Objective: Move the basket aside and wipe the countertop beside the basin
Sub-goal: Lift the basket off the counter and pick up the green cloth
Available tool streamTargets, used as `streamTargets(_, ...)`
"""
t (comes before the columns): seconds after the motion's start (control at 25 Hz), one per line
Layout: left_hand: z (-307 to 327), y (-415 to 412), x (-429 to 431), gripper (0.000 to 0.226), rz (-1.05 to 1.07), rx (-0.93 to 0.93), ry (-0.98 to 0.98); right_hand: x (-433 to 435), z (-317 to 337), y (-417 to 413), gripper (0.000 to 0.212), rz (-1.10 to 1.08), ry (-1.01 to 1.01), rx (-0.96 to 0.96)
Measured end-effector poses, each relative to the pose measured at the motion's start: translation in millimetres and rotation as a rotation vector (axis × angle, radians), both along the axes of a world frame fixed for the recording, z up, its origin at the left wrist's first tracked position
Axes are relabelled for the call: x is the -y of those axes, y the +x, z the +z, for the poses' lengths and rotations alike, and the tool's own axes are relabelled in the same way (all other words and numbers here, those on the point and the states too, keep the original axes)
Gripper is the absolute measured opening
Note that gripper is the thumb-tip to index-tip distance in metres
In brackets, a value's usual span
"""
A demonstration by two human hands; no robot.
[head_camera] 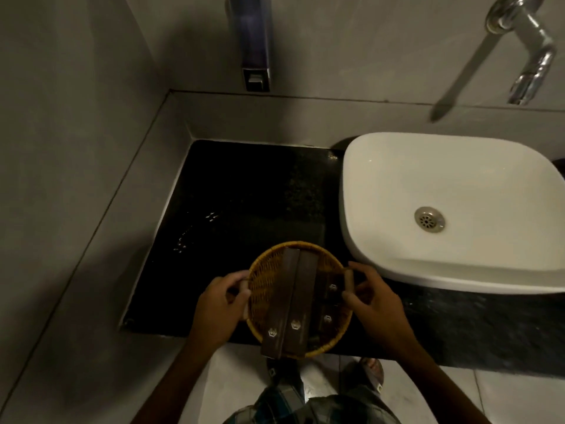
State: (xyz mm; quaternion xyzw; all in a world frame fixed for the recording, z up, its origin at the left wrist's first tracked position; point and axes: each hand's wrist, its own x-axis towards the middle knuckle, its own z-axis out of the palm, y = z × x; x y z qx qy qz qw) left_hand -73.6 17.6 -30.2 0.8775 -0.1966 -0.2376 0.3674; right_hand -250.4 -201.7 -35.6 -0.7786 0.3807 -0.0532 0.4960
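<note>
A round woven basket [269, 273] with two small side handles is at the front edge of the black countertop [244, 194], left of the white basin [443, 185]. Several dark brown flat packets [293, 301] lie in it, two long ones sticking out over its near rim. My left hand [217, 307] grips the left handle. My right hand [373, 301] grips the right handle. I cannot tell whether the basket rests on the counter or is lifted. No cloth is in view.
Grey walls close the counter at the left and back. A soap dispenser [253, 47] hangs on the back wall and a chrome tap [526, 50] reaches over the basin. Water drops [195, 231] glint on the counter's left part. White floor tiles and my feet show below.
</note>
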Motion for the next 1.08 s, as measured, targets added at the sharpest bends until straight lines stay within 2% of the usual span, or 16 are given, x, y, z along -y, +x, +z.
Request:
streamTargets(0.12, -18, -42, 29, 0.034, -0.073, -0.018, -0.024, 15, 0, -46, 0.045, -0.118, -0.009, -0.073)
streamTargets(0.28, -27, -59, 47, 0.034, -0.093, -0.03, 0.065, 24, -9, -67, 0.046, -0.078, -0.011, -0.081)
streamTargets(0.36, -21, -61, 51, 0.036, -0.095, 0.092, 0.157, 32, -10, -76, 0.044, -0.069, 0.009, -0.05)
streamTargets(0.44, -5, -64, 64, 0.038, -0.057, 0.242, 0.192, 48, -8, -94, 0.033, -0.057, 0.019, -0.028)
streamTargets(0.6, 35, -112, 142, 0.033, -0.027, 0.292, 0.013, 108, 12, -154, 0.008, -0.05, 0.003, 0.006)
streamTargets(0.68, 48, -157, 209, 0.03, -0.127, 0.314, -0.072, 159, 26, -197, 0.01, -0.154, -0.059, 0.035)
streamTargets(0.76, 56, -201, 282, 0.028, -0.293, 0.325, -0.223, 219, 36, -246, 0.011, -0.333, -0.203, 0.02)
streamTargets(0.84, 59, -244, 352, 0.027, -0.498, 0.341, -0.348, 281, 38, -299, 0.011, -0.5, -0.332, -0.07)
streamTargets(0.92, 60, -289, 412, 0.025, -0.692, 0.331, -0.381, 339, 35, -343, 0.011, -0.626, -0.356, -0.208)
streamTargets(1.0, 52, -334, 462, 0.023, -0.904, 0.356, -0.392, 387, 25, -372, 0.024, -0.657, -0.326, -0.353)
streamTargets(1.08, 32, -373, 503, 0.024, -1.12, 0.451, -0.36, 419, 8, -385, 0.046, -0.566, -0.275, -0.54)
